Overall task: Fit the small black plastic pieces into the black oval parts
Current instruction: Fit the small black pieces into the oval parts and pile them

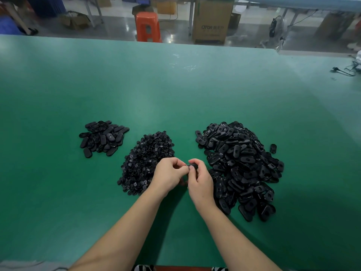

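Both hands meeting over green worktop (175,90). Right hand (200,181) pinching black oval part (192,164); left hand (169,174) fingers curled at its edge, contents of grip unclear.

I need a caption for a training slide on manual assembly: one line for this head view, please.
Both hands hold a black oval part above a green table, between three piles of black parts.

Head camera looks forward and down over the green table (175,90).

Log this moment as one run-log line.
stage: fitting | left hand: pinching small piece | right hand: holding oval part | location: above green table, between piles
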A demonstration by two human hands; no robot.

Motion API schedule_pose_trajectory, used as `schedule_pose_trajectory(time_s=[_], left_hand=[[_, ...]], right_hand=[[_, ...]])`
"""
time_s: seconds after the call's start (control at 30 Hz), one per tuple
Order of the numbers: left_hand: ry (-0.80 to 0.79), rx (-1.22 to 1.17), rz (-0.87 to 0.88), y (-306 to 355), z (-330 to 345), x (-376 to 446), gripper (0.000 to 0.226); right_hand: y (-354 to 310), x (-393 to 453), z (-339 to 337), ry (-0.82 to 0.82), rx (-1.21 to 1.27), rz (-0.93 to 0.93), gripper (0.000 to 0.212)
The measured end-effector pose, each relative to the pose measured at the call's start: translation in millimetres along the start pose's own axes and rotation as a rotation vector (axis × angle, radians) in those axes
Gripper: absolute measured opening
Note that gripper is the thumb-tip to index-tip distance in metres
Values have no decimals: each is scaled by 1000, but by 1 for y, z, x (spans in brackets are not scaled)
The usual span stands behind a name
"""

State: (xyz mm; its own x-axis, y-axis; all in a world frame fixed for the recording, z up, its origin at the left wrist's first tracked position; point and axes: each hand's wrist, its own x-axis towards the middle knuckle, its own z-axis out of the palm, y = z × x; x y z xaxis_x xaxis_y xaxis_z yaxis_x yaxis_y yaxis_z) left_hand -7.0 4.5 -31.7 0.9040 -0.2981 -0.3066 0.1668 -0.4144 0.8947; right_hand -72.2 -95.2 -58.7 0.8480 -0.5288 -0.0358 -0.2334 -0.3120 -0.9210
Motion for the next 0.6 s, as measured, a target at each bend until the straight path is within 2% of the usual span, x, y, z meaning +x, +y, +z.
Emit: schedule_pose_trajectory(time_s=[0.2,0.6], left_hand=[[1,34,23,-1,-1,1,9],[-56,-58,33,-2,-4,0,8]], right_hand=[[2,0,0,4,7,-19,13],[7,1,1,34,11,-26,10]])
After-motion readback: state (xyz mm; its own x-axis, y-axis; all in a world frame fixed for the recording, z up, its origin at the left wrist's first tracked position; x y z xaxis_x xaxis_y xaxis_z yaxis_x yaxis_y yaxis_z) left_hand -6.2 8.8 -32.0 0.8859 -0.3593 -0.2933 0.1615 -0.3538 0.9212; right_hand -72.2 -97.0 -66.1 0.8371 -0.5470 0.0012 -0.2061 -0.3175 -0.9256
